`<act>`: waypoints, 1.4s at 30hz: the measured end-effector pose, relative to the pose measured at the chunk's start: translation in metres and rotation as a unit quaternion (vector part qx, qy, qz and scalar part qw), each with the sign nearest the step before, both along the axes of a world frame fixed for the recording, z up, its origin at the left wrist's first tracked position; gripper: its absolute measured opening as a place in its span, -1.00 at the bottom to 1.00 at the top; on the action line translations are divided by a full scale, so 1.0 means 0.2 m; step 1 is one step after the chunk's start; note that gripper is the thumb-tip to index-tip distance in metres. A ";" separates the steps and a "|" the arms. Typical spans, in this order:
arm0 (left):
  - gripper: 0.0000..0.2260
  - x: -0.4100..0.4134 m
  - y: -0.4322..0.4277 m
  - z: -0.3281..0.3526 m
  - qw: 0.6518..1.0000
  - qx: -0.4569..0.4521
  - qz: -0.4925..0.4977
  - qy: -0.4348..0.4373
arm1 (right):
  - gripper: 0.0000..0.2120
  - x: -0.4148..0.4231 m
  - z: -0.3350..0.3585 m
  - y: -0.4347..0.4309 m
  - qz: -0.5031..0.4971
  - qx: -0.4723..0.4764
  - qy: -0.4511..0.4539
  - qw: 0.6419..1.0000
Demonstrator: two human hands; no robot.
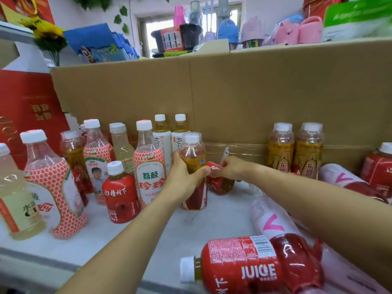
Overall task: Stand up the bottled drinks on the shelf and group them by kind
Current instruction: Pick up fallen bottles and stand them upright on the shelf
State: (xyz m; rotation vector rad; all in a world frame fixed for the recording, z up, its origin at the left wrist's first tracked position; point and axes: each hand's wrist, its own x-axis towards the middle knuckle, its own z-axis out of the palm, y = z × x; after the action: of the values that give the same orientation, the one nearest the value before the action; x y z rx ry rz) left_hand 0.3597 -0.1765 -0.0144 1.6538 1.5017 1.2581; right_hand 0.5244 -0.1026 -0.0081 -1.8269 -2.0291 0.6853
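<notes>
My left hand (183,179) grips an upright amber energy-drink bottle (193,153) with a clear overcap, mid-shelf. Just right of it my right hand (232,168) holds a red juice bottle (220,184) lying on its side. Another red juice bottle (254,264) lies flat at the front. Two pink-labelled bottles (273,221) (347,179) lie on the right. Two amber energy drinks (281,149) (308,151) stand at the back right. On the left stand lychee bottles (149,166), a red juice bottle (119,194) and pale drinks (19,200).
A cardboard wall (233,92) backs the white shelf (165,225). A red gift box (27,111) stands at the far left. Two white-labelled tea bottles (162,132) stand at the back. One red juice bottle (379,166) stands at the far right.
</notes>
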 end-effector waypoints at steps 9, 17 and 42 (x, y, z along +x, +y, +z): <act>-0.28 -0.02 -0.01 -0.01 1.000 -0.003 0.012 0.015 | -0.47 -0.09 -0.04 0.04 -0.042 -0.030 0.034 0.998; -0.32 -0.01 -0.02 -0.01 1.000 -0.019 0.013 -0.013 | -0.25 0.01 -0.05 -0.06 -0.049 0.023 0.315 0.947; -0.42 -0.22 -0.70 -0.24 0.932 -0.001 -0.200 0.301 | -0.61 0.19 -0.01 -1.33 -0.072 0.204 -0.222 0.951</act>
State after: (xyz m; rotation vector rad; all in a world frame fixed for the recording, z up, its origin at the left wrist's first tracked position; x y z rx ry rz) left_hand 0.3153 -0.3173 -0.0625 2.3320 1.3654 0.5477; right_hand 0.5621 -0.3676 -0.0100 -1.9602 -2.0601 -0.2047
